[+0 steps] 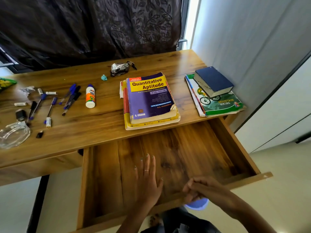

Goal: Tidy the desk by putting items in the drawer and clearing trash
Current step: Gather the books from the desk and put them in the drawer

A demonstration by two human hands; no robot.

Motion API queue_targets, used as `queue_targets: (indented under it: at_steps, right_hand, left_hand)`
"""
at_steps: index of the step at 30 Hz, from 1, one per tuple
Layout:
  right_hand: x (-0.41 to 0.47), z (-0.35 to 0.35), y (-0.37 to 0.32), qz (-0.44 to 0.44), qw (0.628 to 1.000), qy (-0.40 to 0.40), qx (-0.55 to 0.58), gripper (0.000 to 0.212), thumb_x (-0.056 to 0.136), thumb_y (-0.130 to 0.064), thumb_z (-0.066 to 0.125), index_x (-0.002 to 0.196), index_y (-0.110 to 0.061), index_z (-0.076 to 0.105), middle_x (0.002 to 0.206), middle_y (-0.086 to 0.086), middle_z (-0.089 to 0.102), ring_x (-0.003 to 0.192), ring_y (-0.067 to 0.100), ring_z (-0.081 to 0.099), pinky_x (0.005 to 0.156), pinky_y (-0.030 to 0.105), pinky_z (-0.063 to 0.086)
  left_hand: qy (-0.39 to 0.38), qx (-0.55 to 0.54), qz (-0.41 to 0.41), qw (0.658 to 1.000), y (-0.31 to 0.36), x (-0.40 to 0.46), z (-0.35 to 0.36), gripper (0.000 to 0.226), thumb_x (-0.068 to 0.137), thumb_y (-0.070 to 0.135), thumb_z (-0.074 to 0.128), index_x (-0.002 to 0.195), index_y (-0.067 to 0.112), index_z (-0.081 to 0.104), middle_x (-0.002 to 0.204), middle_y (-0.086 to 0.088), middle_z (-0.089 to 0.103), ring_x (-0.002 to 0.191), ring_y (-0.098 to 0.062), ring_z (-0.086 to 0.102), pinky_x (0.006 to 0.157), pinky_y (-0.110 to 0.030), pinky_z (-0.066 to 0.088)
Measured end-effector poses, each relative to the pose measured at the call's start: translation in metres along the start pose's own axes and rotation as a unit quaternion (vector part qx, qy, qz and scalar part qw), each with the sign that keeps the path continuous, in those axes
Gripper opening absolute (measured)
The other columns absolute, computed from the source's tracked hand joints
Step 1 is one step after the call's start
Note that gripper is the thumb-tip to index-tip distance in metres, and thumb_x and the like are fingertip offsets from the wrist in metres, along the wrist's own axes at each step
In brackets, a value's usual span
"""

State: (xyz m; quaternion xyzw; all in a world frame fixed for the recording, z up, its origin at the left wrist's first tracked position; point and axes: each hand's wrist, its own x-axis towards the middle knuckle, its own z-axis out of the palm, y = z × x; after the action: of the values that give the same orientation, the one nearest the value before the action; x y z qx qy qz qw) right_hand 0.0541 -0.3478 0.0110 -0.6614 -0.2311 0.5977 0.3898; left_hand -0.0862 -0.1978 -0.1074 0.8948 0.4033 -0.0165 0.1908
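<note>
The drawer (pixel 168 165) is pulled wide out from under the wooden desk (pixel 104 118), its board bottom bare. The left hand (pixel 148 179) is inside it, fingers straight and spread, palm down over the drawer floor; whether it touches the wood I cannot tell. The right hand (pixel 200 189) is at the drawer's near front edge, fingers curled over that edge and gripping it.

Just beyond the drawer, on the desk, sits the Quantitative Aptitude book (pixel 149 96), stacked on a yellow book (pixel 151 123) whose edge hangs slightly over the drawer. Beyond the drawer's right end, a dark blue book (pixel 213 79) lies on top of a Mountain Biking magazine (pixel 217 103).

Far side of the desk from the drawer: a crumpled foil wrapper (pixel 119 68) and a small teal paper ball (pixel 104 77) just beside it. Off to the drawer's left, a glue bottle (pixel 90 95) lies flat, then a scatter of blue and black pens (pixel 70 96), several small batteries (pixel 48 122), a crumpled white paper (pixel 27 89) and a clear glass ashtray (pixel 14 134) near the desk's front edge.
</note>
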Motion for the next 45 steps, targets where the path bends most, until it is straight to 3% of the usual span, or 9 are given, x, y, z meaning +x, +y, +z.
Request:
queue_targets:
  at_steps: [6,8,11,16,23,26,34,39,45]
  right_hand:
    - [0.019,-0.004,-0.034,-0.075,0.994,0.058,-0.057,0.021,0.096,-0.01,0.045,0.097,-0.005,0.065,0.087,0.007,0.07,0.079,0.014,0.067,0.068,0.018,0.051]
    - [0.025,-0.01,-0.047,-0.113,0.987,0.089,-0.068,0.018,0.094,-0.007,0.047,0.099,-0.006,0.065,0.092,0.009,0.07,0.083,0.017,0.068,0.07,0.021,0.052]
    - [0.042,-0.023,-0.073,-0.189,0.964,0.174,-0.062,0.016,0.091,-0.003,0.05,0.1,-0.008,0.063,0.091,0.005,0.068,0.083,0.015,0.067,0.069,0.017,0.054]
    - [0.097,-0.048,-0.115,-0.205,0.926,0.316,-0.03,0.014,0.091,-0.016,0.055,0.104,-0.014,0.06,0.097,-0.001,0.062,0.094,0.016,0.059,0.083,0.032,0.049]
    - [0.179,-0.072,-0.159,-0.108,0.964,0.243,-0.004,0.063,0.086,-0.04,0.061,0.134,-0.007,0.037,0.122,0.003,0.049,0.111,0.017,0.05,0.072,0.028,0.05]
    - [0.203,-0.075,-0.159,-0.059,0.976,0.199,0.073,0.07,0.082,-0.04,0.067,0.134,-0.005,0.037,0.129,0.015,0.055,0.115,0.028,0.056,0.098,0.045,0.048]
    - [0.208,-0.077,-0.15,-0.048,0.973,0.22,0.047,0.051,0.078,-0.028,0.074,0.119,-0.005,0.054,0.117,0.012,0.063,0.108,0.025,0.06,0.086,0.036,0.051]
    - [0.17,-0.077,-0.118,-0.07,0.981,0.177,0.046,0.039,0.074,-0.021,0.076,0.108,-0.009,0.059,0.109,0.011,0.068,0.098,0.023,0.065,0.082,0.04,0.055]
    - [0.137,-0.086,-0.046,-0.007,0.986,0.064,0.151,0.07,0.052,-0.025,0.091,0.11,-0.001,0.061,0.106,0.02,0.07,0.096,0.035,0.068,0.08,0.044,0.057]
  left_hand:
    - [-0.002,-0.059,0.004,0.998,0.003,-0.017,0.001,0.082,0.093,0.044,0.044,0.147,0.031,-0.016,0.151,0.01,-0.027,0.14,-0.012,-0.023,0.114,-0.036,-0.014]
    - [0.047,-0.139,0.017,0.989,0.008,-0.02,-0.008,0.067,0.092,0.034,0.049,0.149,0.03,0.015,0.158,0.009,0.008,0.145,-0.011,0.011,0.119,-0.031,0.011]
    - [0.209,-0.207,0.033,0.955,0.007,-0.008,-0.041,0.042,0.085,0.009,0.063,0.122,0.027,0.058,0.121,0.004,0.063,0.103,-0.011,0.061,0.083,-0.026,0.054]
    - [0.333,-0.225,-0.024,0.915,-0.002,0.051,-0.11,0.03,0.091,0.014,0.057,0.119,0.02,0.059,0.116,0.004,0.061,0.102,-0.006,0.053,0.072,-0.008,0.037]
    - [0.136,-0.465,-0.223,0.846,-0.01,0.15,-0.155,0.061,0.093,0.042,0.053,0.141,0.012,0.033,0.135,-0.01,0.05,0.116,-0.02,0.056,0.089,-0.041,0.054]
    - [0.046,-0.45,-0.241,0.859,-0.015,0.174,-0.154,0.055,0.089,0.046,0.057,0.128,0.008,0.048,0.121,-0.01,0.062,0.101,-0.022,0.064,0.08,-0.034,0.055]
    - [0.025,-0.412,-0.244,0.877,-0.018,0.179,-0.16,0.054,0.075,0.053,0.07,0.105,0.009,0.06,0.1,-0.007,0.07,0.084,-0.022,0.07,0.066,-0.027,0.054]
    - [-0.001,-0.421,-0.223,0.879,-0.015,0.12,-0.147,0.038,0.07,0.053,0.073,0.089,0.021,0.065,0.076,0.009,0.071,0.058,-0.002,0.068,0.051,-0.017,0.051]
    - [-0.135,-0.527,-0.284,0.789,-0.017,0.053,-0.115,0.068,0.037,0.058,0.083,0.092,0.02,0.069,0.081,0.005,0.076,0.079,-0.015,0.072,0.064,-0.029,0.055]
